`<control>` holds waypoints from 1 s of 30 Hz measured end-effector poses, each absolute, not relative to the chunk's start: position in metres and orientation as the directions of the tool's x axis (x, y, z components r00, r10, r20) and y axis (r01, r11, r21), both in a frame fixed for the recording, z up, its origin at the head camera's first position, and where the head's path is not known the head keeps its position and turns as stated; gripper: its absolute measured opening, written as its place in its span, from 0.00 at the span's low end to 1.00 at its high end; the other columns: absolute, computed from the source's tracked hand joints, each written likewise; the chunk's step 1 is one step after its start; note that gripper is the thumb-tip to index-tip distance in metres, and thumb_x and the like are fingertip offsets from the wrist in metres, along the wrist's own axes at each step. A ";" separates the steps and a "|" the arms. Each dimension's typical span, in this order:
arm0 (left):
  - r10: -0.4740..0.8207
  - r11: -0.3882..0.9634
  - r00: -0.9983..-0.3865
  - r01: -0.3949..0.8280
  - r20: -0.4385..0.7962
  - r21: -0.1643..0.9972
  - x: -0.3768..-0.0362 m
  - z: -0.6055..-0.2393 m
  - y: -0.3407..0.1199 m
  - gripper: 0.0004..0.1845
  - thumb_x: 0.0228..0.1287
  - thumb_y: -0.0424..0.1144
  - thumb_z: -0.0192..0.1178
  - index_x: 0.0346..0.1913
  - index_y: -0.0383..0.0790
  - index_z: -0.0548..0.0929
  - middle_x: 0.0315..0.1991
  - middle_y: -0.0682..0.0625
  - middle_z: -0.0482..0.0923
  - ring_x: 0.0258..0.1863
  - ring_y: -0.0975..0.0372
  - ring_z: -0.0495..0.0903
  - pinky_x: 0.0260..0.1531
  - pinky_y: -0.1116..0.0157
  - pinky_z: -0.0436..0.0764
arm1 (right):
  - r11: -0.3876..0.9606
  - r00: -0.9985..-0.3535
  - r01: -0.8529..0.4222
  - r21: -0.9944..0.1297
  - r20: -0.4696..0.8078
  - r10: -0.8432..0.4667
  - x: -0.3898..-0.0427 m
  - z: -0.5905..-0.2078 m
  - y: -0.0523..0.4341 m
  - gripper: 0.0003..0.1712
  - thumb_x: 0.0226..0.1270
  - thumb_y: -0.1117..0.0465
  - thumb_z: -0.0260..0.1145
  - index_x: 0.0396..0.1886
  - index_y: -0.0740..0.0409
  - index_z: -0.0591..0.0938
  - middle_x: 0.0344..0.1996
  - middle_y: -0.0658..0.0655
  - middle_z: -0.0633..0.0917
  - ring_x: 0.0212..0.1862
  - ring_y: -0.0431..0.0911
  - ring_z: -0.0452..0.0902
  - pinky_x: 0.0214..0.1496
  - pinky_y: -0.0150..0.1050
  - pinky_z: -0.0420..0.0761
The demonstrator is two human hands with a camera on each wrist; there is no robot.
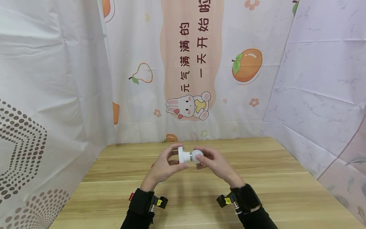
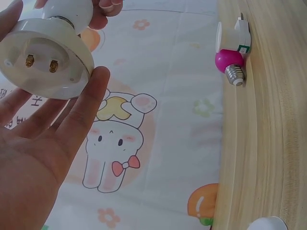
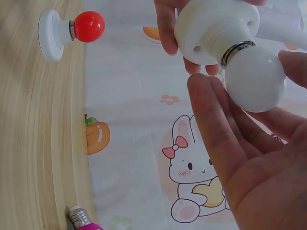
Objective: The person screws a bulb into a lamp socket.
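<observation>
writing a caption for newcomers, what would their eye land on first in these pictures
Probably the white light bulb at the mouth of a white lamp holder, held above the wooden table, left hand on the holder, right hand on the bulb. Next, in the wrist views, a red bulb and a magenta bulb stand out against the pale wood. Behind, a cartoon rabbit lies sideways on the backdrop.
</observation>
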State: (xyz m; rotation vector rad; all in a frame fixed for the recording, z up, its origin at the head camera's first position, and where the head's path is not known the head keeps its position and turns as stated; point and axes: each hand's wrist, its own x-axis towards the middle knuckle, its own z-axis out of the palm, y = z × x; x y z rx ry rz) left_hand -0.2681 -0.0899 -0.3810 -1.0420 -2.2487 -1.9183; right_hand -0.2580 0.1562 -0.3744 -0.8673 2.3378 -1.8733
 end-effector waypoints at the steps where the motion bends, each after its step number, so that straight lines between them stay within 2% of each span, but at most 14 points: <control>1: 0.472 0.028 -0.778 0.483 0.414 0.875 -0.268 -0.381 -0.090 0.35 0.63 0.35 0.72 0.71 0.47 0.70 0.67 0.46 0.67 0.62 0.51 0.74 0.52 0.53 0.83 | 0.125 -0.847 -0.403 -0.906 0.318 -0.426 -0.258 -0.375 0.156 0.27 0.79 0.56 0.60 0.69 0.68 0.71 0.52 0.69 0.80 0.46 0.62 0.83 0.48 0.45 0.87; 5: 0.467 0.025 -0.780 0.483 0.417 0.875 -0.268 -0.381 -0.089 0.35 0.62 0.34 0.72 0.70 0.47 0.71 0.66 0.46 0.67 0.62 0.50 0.74 0.52 0.54 0.83 | 0.143 -0.855 -0.425 -0.894 0.343 -0.390 -0.258 -0.374 0.154 0.29 0.78 0.58 0.62 0.72 0.64 0.69 0.57 0.70 0.79 0.52 0.60 0.81 0.49 0.43 0.86; 8: 0.464 0.027 -0.783 0.481 0.415 0.876 -0.268 -0.381 -0.089 0.35 0.62 0.33 0.73 0.70 0.47 0.71 0.66 0.46 0.68 0.62 0.50 0.74 0.51 0.55 0.83 | 0.183 -0.848 -0.483 -0.856 0.405 -0.342 -0.256 -0.373 0.153 0.27 0.75 0.60 0.65 0.70 0.60 0.73 0.61 0.67 0.79 0.55 0.55 0.80 0.48 0.40 0.85; 14: 0.467 0.033 -0.784 0.478 0.410 0.878 -0.267 -0.381 -0.088 0.35 0.62 0.34 0.73 0.71 0.46 0.70 0.66 0.46 0.67 0.62 0.49 0.74 0.51 0.57 0.84 | 0.198 -0.790 -0.598 -0.777 0.530 -0.307 -0.255 -0.374 0.154 0.12 0.71 0.66 0.67 0.53 0.59 0.84 0.59 0.63 0.81 0.42 0.49 0.77 0.39 0.35 0.81; 17: 0.469 0.029 -0.781 0.481 0.413 0.876 -0.267 -0.381 -0.089 0.36 0.62 0.34 0.72 0.71 0.45 0.69 0.66 0.44 0.67 0.62 0.48 0.74 0.51 0.58 0.84 | 0.202 -0.780 -0.611 -0.765 0.539 -0.318 -0.255 -0.376 0.156 0.11 0.71 0.66 0.67 0.52 0.58 0.85 0.55 0.61 0.82 0.36 0.47 0.74 0.34 0.33 0.80; 19: 0.471 0.027 -0.778 0.484 0.416 0.875 -0.267 -0.381 -0.089 0.36 0.63 0.35 0.72 0.72 0.44 0.69 0.66 0.44 0.67 0.62 0.47 0.74 0.51 0.58 0.84 | 0.212 -0.781 -0.610 -0.764 0.532 -0.328 -0.256 -0.376 0.156 0.13 0.70 0.65 0.69 0.53 0.58 0.85 0.54 0.60 0.83 0.37 0.46 0.75 0.34 0.34 0.80; 23: 0.474 0.024 -0.778 0.479 0.412 0.877 -0.267 -0.381 -0.090 0.36 0.64 0.36 0.72 0.72 0.44 0.68 0.67 0.43 0.66 0.62 0.47 0.74 0.51 0.57 0.84 | 0.206 -0.791 -0.583 -0.786 0.489 -0.368 -0.255 -0.375 0.157 0.21 0.66 0.66 0.73 0.58 0.60 0.82 0.56 0.61 0.82 0.44 0.48 0.79 0.44 0.36 0.84; 26: 0.472 0.027 -0.782 0.475 0.407 0.880 -0.268 -0.381 -0.091 0.36 0.63 0.35 0.72 0.72 0.45 0.68 0.67 0.44 0.66 0.63 0.46 0.73 0.52 0.55 0.83 | 0.191 -0.796 -0.558 -0.808 0.456 -0.397 -0.255 -0.374 0.157 0.26 0.64 0.68 0.73 0.62 0.62 0.80 0.57 0.62 0.80 0.50 0.51 0.81 0.53 0.38 0.84; 30: 0.472 0.031 -0.780 0.480 0.410 0.877 -0.269 -0.381 -0.091 0.36 0.63 0.35 0.72 0.71 0.44 0.69 0.67 0.45 0.67 0.63 0.46 0.73 0.53 0.50 0.82 | 0.187 -0.794 -0.556 -0.810 0.451 -0.407 -0.256 -0.375 0.158 0.26 0.65 0.69 0.72 0.63 0.62 0.79 0.58 0.62 0.80 0.52 0.54 0.80 0.54 0.39 0.83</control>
